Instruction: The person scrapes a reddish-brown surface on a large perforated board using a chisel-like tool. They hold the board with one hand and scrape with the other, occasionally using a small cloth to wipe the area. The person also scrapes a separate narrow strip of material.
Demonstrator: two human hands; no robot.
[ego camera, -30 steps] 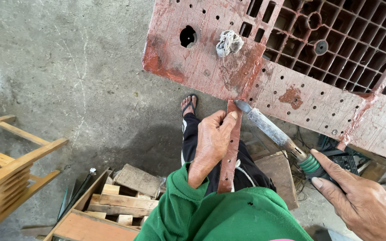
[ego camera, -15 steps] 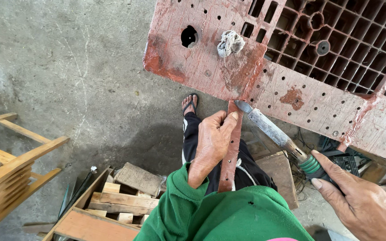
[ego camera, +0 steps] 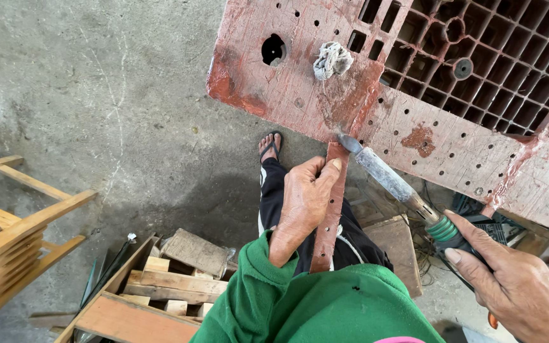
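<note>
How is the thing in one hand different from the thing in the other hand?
The left hand holds a flat, thin wooden strip coated in reddish-brown, standing almost upright. The right hand holds a scraper tool with a grey metal blade and green handle, lying slanted. Both meet at the edge of the red perforated board.

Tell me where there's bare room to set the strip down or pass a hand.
Bare concrete floor lies left of the red perforated board, above the wooden frame. Crowded: wood offcuts below, left hand gripping the strip, right hand holding the scraper at the board's edge.
</note>
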